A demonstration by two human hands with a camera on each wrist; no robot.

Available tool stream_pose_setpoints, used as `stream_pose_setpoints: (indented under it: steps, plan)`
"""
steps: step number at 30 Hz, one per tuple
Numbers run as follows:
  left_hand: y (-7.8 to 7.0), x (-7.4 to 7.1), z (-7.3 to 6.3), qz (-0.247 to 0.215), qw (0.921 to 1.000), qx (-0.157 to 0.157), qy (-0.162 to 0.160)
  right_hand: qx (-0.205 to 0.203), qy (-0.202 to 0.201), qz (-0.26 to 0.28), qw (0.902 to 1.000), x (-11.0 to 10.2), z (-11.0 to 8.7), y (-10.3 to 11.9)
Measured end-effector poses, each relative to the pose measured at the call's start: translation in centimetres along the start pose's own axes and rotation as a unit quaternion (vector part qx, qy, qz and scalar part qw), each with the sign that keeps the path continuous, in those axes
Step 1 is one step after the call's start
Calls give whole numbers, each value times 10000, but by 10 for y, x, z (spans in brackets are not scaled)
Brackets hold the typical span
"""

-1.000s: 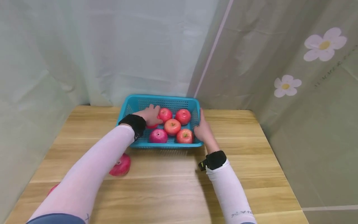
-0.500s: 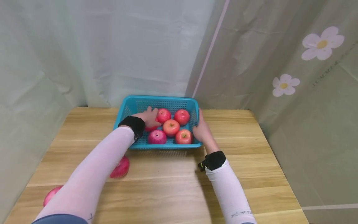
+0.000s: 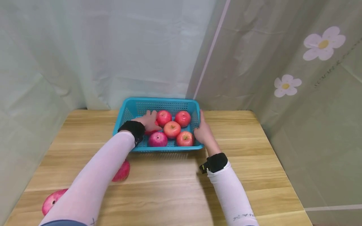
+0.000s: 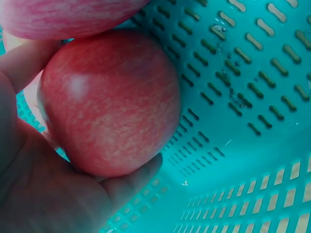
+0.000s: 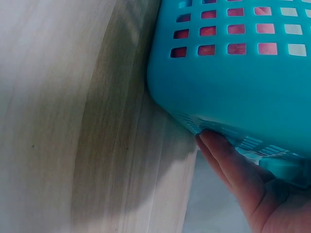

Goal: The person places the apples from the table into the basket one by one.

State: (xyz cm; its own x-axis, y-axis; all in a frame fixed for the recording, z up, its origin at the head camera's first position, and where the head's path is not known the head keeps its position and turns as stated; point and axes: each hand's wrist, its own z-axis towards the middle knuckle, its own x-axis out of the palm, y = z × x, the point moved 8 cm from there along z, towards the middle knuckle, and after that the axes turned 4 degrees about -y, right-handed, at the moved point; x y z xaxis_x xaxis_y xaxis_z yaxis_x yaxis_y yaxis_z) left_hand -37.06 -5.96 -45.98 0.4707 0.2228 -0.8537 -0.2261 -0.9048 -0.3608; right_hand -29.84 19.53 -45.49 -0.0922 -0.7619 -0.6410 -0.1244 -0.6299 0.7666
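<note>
A blue plastic basket [image 3: 167, 148] holds several red apples, among them a paler apple [image 3: 172, 129] in the middle and a dark pink apple [image 3: 157, 139] at the front. Inside its left part, my left hand [image 3: 147, 121] grips a red apple [image 4: 112, 104], thumb and fingers round its sides; the head view mostly hides this apple under the hand. In the left wrist view it sits low beside the perforated wall, against another apple [image 4: 68, 17]. My right hand [image 3: 204, 131] holds the basket's right side, its fingers [image 5: 228, 162] along the outer wall.
On the wooden table [image 3: 169, 194], a red apple [image 3: 123, 171] lies in front of the basket and a pink apple [image 3: 52, 201] lies at the front left, both partly behind my left sleeve. A curtain [image 3: 147, 50] hangs directly behind the basket.
My left hand, still on the apple, has shifted slightly left and down in the view along with the basket. More of the front-left apple shows beside the sleeve. My right hand keeps its hold.
</note>
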Motion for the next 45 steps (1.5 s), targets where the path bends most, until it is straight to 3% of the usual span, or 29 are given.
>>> stream_pose_setpoints:
  steps: [3,5,11,15,23,27,30,33,35,40,41,45]
  plan:
    - [8,5,13,-1,9999,84,-65,11,15,-38,10000,0,0,-1]
    - [7,4,12,-36,9999,132,-76,3,12,-38,10000,-1,1,-1]
    - [-14,-8,-15,-234,9996,158,-9,46,24,20,10000,-3,0,-1]
    - [-19,-11,-19,-147,9996,244,-60,107,56,38,9999,-3,0,-2]
    - [-13,-7,-6,-160,9995,262,-93,45,30,14,10000,-4,2,-3]
    - [-4,-2,11,-22,9990,399,-205,-3,58,-29,10000,-5,2,-4]
    - [-5,-5,10,-54,9988,437,-235,-10,70,-29,10000,-5,2,-3]
    - [-16,-14,-5,-143,9988,425,-207,17,48,-27,10000,-7,3,-4]
    - [-18,-17,-9,-230,9986,428,-207,37,43,-22,10000,-8,3,-5]
    - [-11,-15,-1,-368,9976,564,-160,32,49,-37,10000,-9,5,-7]
    - [-14,-17,-7,-442,9973,582,-64,37,55,-38,10000,-9,6,-7]
    - [-14,-16,-7,-687,9952,688,102,42,64,-20,10000,-9,6,-7]
